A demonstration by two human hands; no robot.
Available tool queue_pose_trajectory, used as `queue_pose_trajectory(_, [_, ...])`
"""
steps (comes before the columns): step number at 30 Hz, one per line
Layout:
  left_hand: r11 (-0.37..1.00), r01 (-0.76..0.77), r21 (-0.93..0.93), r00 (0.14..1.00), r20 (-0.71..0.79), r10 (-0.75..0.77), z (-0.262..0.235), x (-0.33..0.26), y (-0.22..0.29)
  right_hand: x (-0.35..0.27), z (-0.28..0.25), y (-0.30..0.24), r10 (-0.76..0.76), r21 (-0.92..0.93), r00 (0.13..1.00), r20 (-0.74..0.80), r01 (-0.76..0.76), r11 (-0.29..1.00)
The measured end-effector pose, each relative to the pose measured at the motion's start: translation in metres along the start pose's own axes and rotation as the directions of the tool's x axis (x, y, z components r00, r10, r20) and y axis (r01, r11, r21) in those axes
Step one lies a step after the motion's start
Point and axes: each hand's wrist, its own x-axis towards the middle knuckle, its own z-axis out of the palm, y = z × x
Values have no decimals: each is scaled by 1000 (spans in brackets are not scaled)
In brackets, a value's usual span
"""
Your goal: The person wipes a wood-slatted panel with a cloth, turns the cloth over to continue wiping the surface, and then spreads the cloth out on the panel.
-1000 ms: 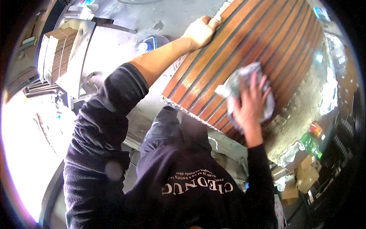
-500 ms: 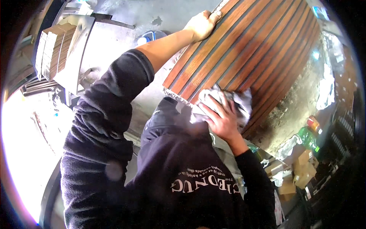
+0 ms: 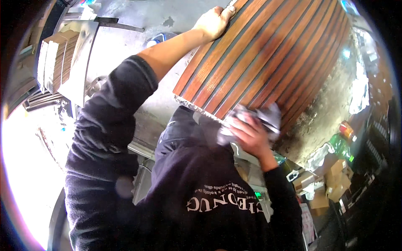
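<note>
1. Head view: we are grasping the slatted wooden panel (image 3: 247, 62) by its upper-left edge with our left hand (image 3: 215, 24), seemingly steadying it; its underside fingers are hiding from us.
2. Our right hand (image 3: 251, 136) is holding a bunched grey-white cloth (image 3: 272, 119) at the panel's near edge, fingers curving over it, probably so that the fabric is padding them against the wood. Blur is masking how tightly we are clutching it.
3. The panel is lying slats up in front of us on a stained work surface (image 3: 331, 100), its near corner pointing towards our body, perhaps placing this edge within easy reach.
4. A blue-capped jug (image 3: 153, 42) is standing beyond our left forearm, apart from the panel.
</note>
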Motion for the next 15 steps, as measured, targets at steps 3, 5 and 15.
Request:
queue_pose_trajectory(3, [999, -30, 20, 997, -67, 31, 7, 3, 5, -6, -22, 32, 99, -90, 991, 87, -92, 992])
queue_pose_trajectory(5, [999, -22, 31, 995, -101, 25, 4, 3, 0, 62, -33, 65, 181, -156, 961, -209, -215, 964])
queue_pose_trajectory(15, [973, -222, 71, 966, -117, 229, 6, 6, -16, 51, -46, 91, 434, -198, 716, -546, -615, 764])
